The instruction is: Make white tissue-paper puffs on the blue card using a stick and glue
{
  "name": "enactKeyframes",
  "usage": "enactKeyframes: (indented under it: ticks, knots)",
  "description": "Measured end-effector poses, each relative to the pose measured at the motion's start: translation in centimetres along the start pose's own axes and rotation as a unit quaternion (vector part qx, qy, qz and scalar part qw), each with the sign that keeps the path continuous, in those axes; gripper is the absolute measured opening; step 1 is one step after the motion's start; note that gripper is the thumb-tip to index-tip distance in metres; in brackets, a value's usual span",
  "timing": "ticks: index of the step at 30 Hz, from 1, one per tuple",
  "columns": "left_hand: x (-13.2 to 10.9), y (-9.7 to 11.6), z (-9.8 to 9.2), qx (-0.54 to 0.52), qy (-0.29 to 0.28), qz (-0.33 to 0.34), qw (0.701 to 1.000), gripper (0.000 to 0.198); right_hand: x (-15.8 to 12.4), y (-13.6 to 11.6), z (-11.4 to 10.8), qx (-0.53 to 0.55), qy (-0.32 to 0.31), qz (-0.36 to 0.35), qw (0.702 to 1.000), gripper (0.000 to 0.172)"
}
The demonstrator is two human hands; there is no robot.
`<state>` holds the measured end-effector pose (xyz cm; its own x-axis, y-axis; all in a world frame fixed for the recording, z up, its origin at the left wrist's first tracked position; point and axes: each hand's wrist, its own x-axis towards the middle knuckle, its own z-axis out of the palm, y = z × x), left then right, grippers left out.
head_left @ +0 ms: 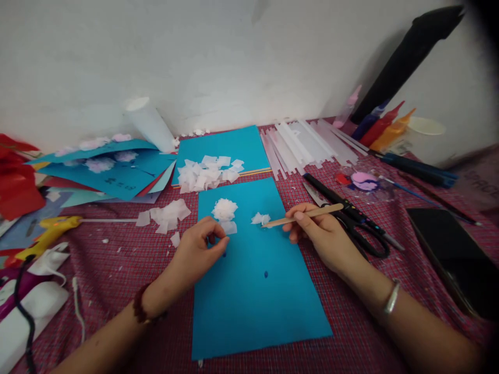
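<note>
On the tablecloth lies a blue sheet of card, with two small dark blue spots on its lower half. My right hand pinches a flat wooden craft stick, whose tip touches a small cluster of white paper bits on the card. Over the card's left edge, my left hand has its fingers curled, thumb and forefinger close together. A white paper square is right at those fingertips; whether it is pinched is unclear. Just beyond it sits a fluffy white paper flower.
Loose white paper squares pile on another blue card. A yellow glue gun lies left, near decorated cards. To the right are black scissors, a utility knife, a phone, paint bottles and translucent strips.
</note>
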<state>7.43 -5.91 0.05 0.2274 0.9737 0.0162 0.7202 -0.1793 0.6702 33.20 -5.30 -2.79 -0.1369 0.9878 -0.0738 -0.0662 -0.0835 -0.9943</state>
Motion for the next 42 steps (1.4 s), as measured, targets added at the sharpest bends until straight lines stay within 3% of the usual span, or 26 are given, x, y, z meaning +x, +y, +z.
enactKeyframes:
  ticks: [4,7,10,12,19,24,27,29,32,34,38,42]
  knots:
    - [-1.1,0.5,-1.2,-0.049,-0.031,-0.010,0.998,0.010,-0.4,-0.4,0.5,-0.001,-0.018,0.002,1.000,0.022]
    - [-0.1,0.4,-1.8,0.055,-0.045,0.036,0.997,0.009,-0.6,-0.8,1.0,-0.023,-0.026,0.002,0.999,0.022]
    - [2.0,0.4,-1.9,0.239,-0.067,0.132,0.960,0.018,-0.7,-1.0,1.2,-0.035,-0.021,-0.004,0.999,0.022]
    - [3.4,0.6,-1.7,0.315,-0.097,0.159,0.931,0.021,-0.6,-1.1,1.1,-0.035,-0.015,-0.004,0.999,0.023]
    - [5.2,0.9,-0.9,0.363,-0.189,0.204,0.890,0.019,-0.5,-1.0,0.8,-0.037,-0.013,-0.003,0.999,0.022]
    - [4.2,1.0,-1.4,0.269,-0.130,0.181,0.937,0.013,-0.6,-1.0,0.8,-0.051,-0.025,-0.011,0.998,0.020]
    - [2.5,2.3,-2.9,0.134,-0.058,0.150,0.978,0.011,-0.6,-0.8,0.8,-0.052,-0.020,-0.023,0.998,0.020]
    - [1.3,3.1,-3.9,0.005,-0.061,0.098,0.993,0.012,-0.5,-0.5,0.9,-0.052,-0.007,-0.028,0.998,0.020]
    - [0.6,3.6,-4.3,-0.174,-0.144,-0.002,0.974,0.012,-0.4,-0.2,0.9,-0.046,0.024,-0.029,0.998,0.019]
    - [0.9,3.7,-3.9,-0.233,-0.183,-0.055,0.954,0.010,-0.3,-0.3,0.9,-0.039,0.041,-0.028,0.998,0.019]
    - [2.3,3.9,-2.5,-0.226,-0.201,-0.120,0.946,0.008,-0.3,-0.4,0.8,-0.033,0.058,-0.017,0.998,0.021]
    - [2.8,4.3,-2.3,-0.203,-0.221,-0.116,0.947,0.010,-0.2,-0.3,0.7,-0.024,0.061,-0.013,0.998,0.022]
